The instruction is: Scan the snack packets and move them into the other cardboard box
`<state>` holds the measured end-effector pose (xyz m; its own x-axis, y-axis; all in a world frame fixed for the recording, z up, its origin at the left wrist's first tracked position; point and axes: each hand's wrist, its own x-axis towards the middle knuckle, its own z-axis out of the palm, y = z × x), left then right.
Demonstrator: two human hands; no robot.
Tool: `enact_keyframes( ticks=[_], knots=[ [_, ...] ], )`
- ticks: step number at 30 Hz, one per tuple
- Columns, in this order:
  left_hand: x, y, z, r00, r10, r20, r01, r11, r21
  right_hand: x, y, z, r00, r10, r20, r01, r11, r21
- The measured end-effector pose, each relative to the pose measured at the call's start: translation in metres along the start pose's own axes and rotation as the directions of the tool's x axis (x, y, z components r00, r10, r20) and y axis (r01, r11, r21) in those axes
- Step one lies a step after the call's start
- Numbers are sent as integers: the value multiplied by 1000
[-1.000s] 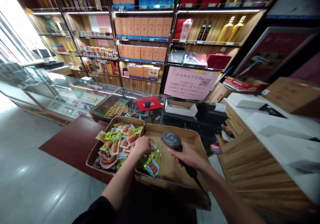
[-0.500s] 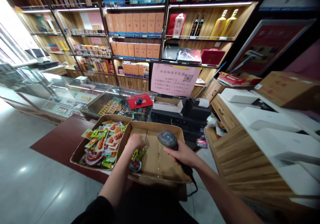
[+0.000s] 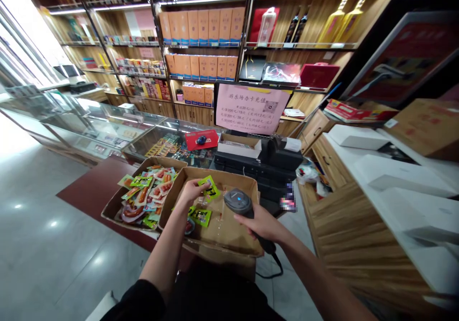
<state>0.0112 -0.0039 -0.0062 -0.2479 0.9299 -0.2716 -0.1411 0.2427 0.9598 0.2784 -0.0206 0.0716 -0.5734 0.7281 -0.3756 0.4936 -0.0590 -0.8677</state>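
Observation:
My left hand (image 3: 192,193) pinches a green snack packet (image 3: 210,188) by its edge, above the right cardboard box (image 3: 229,249). In my right hand (image 3: 261,224) is a black barcode scanner (image 3: 238,201), its head tilted toward the packet and a blue light showing on top. A few other packets, among them a green one (image 3: 201,217), lie in the left part of the right box, partly behind my left forearm. Beside it, the left cardboard box (image 3: 118,223) is heaped with packaged sausages (image 3: 143,194) and similar snacks.
A monitor bearing a pink paper sign (image 3: 253,108) stands behind the boxes, near a black receipt printer (image 3: 283,156). Glass display counters (image 3: 118,125) extend left. A wooden cabinet (image 3: 344,225) with white boxes is at right. The scanner's cable (image 3: 276,266) hangs low.
My left hand has come up from inside the right box and now holds a green packet near the scanner. The scanner stays in my right hand. The view has shifted slightly.

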Motion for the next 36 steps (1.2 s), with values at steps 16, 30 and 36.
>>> enact_keyframes(
  ticks=[16,30,36],
  knots=[
    [-15,13,16,994,77,82,-71,995,-72,3,-16,2,999,-43,-32,43,999,24],
    [-13,19,6,983,59,175,-80,991,110,3,-17,4,998,-19,-66,20,1000,14],
    [-11,22,7,989,63,133,-71,995,63,1,-12,4,996,-23,-84,24,1000,10]
  ],
)
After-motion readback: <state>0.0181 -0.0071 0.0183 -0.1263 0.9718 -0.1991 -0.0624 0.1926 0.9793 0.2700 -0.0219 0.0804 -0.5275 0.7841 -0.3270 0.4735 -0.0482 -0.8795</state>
